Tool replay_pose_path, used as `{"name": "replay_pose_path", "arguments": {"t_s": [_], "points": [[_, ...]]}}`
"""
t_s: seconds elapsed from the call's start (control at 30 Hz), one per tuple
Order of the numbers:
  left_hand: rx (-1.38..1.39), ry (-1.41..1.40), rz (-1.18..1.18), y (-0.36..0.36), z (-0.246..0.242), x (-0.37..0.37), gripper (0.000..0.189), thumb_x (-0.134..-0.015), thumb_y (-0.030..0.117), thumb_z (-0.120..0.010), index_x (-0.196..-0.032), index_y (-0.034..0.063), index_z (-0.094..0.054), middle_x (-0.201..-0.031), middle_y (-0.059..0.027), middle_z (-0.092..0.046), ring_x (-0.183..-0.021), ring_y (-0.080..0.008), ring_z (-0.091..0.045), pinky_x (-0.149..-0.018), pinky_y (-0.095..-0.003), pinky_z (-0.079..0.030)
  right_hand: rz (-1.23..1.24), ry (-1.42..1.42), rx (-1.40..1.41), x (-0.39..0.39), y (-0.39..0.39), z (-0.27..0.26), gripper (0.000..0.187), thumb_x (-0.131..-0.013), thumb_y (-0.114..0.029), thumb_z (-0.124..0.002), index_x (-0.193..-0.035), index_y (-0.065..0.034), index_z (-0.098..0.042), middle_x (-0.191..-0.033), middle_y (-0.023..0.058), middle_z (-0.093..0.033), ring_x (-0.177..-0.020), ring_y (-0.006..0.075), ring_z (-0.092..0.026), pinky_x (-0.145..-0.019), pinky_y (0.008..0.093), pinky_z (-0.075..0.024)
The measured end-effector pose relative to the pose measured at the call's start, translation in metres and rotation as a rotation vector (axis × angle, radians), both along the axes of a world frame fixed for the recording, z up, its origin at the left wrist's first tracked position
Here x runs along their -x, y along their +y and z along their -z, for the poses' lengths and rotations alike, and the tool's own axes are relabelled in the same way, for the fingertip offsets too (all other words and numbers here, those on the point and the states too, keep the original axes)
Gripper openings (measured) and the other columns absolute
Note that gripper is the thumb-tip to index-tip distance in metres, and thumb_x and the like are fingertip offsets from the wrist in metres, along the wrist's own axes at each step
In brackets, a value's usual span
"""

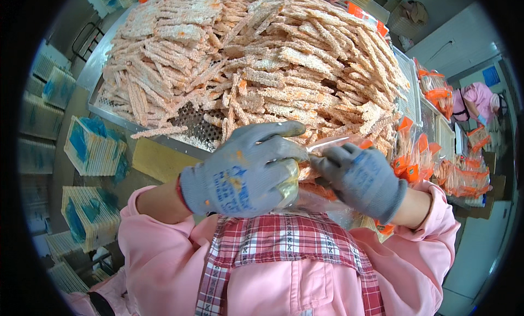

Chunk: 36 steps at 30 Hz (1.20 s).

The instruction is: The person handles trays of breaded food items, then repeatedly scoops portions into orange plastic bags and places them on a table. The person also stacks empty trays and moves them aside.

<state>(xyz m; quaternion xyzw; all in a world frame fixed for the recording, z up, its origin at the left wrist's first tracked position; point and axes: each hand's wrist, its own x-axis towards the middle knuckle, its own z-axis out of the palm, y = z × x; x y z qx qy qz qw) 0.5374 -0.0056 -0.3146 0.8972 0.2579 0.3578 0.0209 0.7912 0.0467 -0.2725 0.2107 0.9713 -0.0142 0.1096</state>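
Note:
In front of my chest, both hands meet at a clear plastic bag with orange printed parts. My left hand, in a grey coated knit glove, has its fingers curled at the bag's left side. From the right, my right hand, gloved alike, pinches the bag near its opening. Some orange-pink breaded pieces show between the hands; the rest of the bag is partly hidden by them. Just beyond lies a large heap of long crumb-coated strips on a perforated metal tray.
Filled orange-and-clear bags lie on the right beside white plastic trays. Stacked crates with blue film stand at the left, near a yellow board. A co-worker in pink is at the far right.

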Motion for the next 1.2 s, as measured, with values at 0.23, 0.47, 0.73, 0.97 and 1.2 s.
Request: {"name": "replay_pose_path", "arguments": {"t_s": [0.23,0.47,0.73,0.97,1.2], "points": [[-0.060,0.192,-0.125,0.025,-0.021,0.029,0.022,-0.075,0.028,-0.077,-0.080,0.0123,-0.062,-0.093,-0.0042,-0.063,-0.112,-0.0296,-0.061,-0.112,-0.0633,-0.039,0.055,0.180,0.189,-0.051,0.032,-0.005,0.039,-0.088,-0.035,-0.072,-0.115,-0.0070,-0.067,-0.122,0.0152,-0.068,-0.096,0.0313,-0.071,-0.081,0.0381,-0.0569],[-0.221,0.139,-0.031,0.003,-0.107,0.008,0.018,-0.068,0.017,-0.077,-0.075,0.0123,-0.061,-0.093,-0.0064,-0.066,-0.111,-0.0287,-0.063,-0.110,-0.0643,-0.043,-0.166,0.500,-0.121,-0.068,-0.008,-0.106,0.019,-0.064,-0.016,-0.077,-0.070,-0.0122,-0.060,-0.113,0.0086,-0.071,-0.095,0.0264,-0.072,-0.066,0.0374,-0.0540],[-0.098,0.261,0.006,-0.024,-0.094,-0.009,0.015,-0.080,0.019,-0.075,-0.083,0.0124,-0.063,-0.105,-0.0039,-0.068,-0.114,-0.0256,-0.065,-0.108,-0.0614,-0.048,-0.198,0.479,0.080,-0.096,-0.025,-0.095,0.024,-0.074,-0.022,-0.077,-0.068,-0.0085,-0.058,-0.118,0.0076,-0.072,-0.099,0.0237,-0.073,-0.064,0.0342,-0.0552],[-0.097,0.315,-0.044,-0.044,-0.045,0.011,0.012,-0.077,0.012,-0.073,-0.088,0.0144,-0.067,-0.118,-0.0057,-0.066,-0.123,-0.0201,-0.062,-0.110,-0.0513,-0.052,0.228,0.930,0.330,-0.068,0.048,-0.014,0.042,-0.083,-0.013,-0.080,-0.123,-0.0066,-0.069,-0.115,0.0101,-0.071,-0.100,0.0249,-0.071,-0.084,0.0322,-0.0568],[-0.265,0.385,-0.086,-0.037,-0.065,0.016,0.013,-0.079,0.013,-0.075,-0.089,0.0162,-0.068,-0.123,-0.0064,-0.068,-0.117,-0.0228,-0.065,-0.104,-0.0459,-0.057,0.539,0.297,-0.068,0.065,0.156,0.184,0.100,-0.065,-0.052,-0.085,-0.143,-0.0060,-0.042,-0.136,0.0196,-0.050,-0.127,0.0373,-0.050,-0.105,0.0479,-0.0446]]}}
